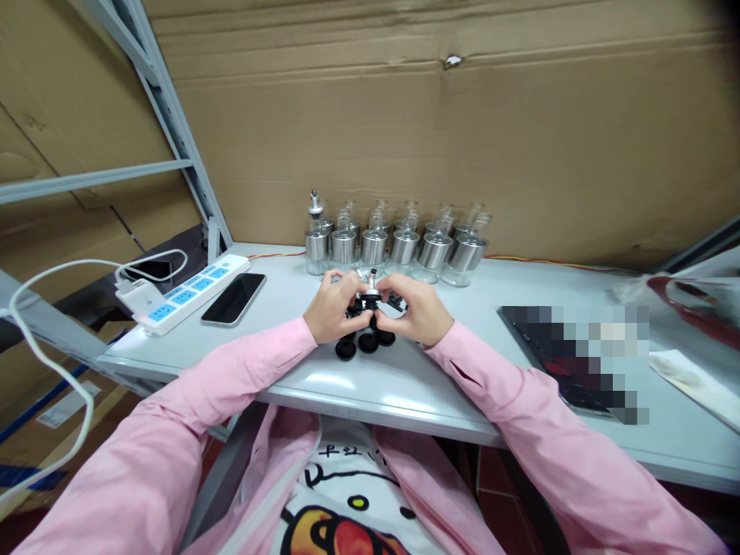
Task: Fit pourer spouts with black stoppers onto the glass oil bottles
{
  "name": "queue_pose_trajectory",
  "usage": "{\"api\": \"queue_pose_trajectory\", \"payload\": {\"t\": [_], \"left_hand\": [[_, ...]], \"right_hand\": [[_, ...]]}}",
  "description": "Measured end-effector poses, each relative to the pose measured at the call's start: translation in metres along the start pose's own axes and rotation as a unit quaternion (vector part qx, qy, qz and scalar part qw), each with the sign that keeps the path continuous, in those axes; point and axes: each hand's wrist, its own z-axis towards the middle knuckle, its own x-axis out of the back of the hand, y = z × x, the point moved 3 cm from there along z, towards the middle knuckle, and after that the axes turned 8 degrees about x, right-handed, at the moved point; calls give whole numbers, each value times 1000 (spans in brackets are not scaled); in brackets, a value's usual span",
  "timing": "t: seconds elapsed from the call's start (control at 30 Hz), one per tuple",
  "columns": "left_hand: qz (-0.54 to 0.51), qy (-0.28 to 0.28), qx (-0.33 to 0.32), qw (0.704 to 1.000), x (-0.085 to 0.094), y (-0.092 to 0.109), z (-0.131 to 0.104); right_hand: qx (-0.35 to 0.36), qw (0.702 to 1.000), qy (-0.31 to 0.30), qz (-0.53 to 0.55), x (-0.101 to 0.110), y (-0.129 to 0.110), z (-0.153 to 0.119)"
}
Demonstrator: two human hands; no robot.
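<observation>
Between both hands, just above the grey table, a silver and black pourer spout (373, 288) stands upright. My left hand (338, 305) pinches it from the left with thumb and finger. From the right, my right hand (417, 307) is closed on the same spout. Several black round caps (345, 350) lie on the table under and in front of the fingers. Other small dark and silver parts (395, 301) show partly behind the hands. Beyond them stand glass bottles with metal sleeves (404, 248) in rows. The bottle at the far left carries a similar spout (315, 204).
A white power strip (200, 291) with a plugged-in charger and a phone (234, 299) lie on the left. On the right are a dark, partly blurred flat device (555, 358), a white paper (694, 381) and a plastic bag (694, 301). Cardboard (347, 116) walls the back.
</observation>
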Motion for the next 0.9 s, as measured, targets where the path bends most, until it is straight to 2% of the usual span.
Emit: {"api": "queue_pose_trajectory", "payload": {"t": [0.3, 0.53, 0.67, 0.9], "left_hand": [[-11, -3, -11, 1000, 2, 2, 1], [7, -30, -21, 999, 3, 1, 0], [7, -19, -35, 999, 2, 1, 0], [-2, -16, 15, 1000, 4, 2, 1]], "right_hand": [[8, 1000, -1, 6, 1, 0, 0], [17, 1000, -12, -11, 2, 1, 1], [-20, 1000, -16, 5, 2, 3, 1], [-84, 995, 16, 56, 6, 4, 2]]}}
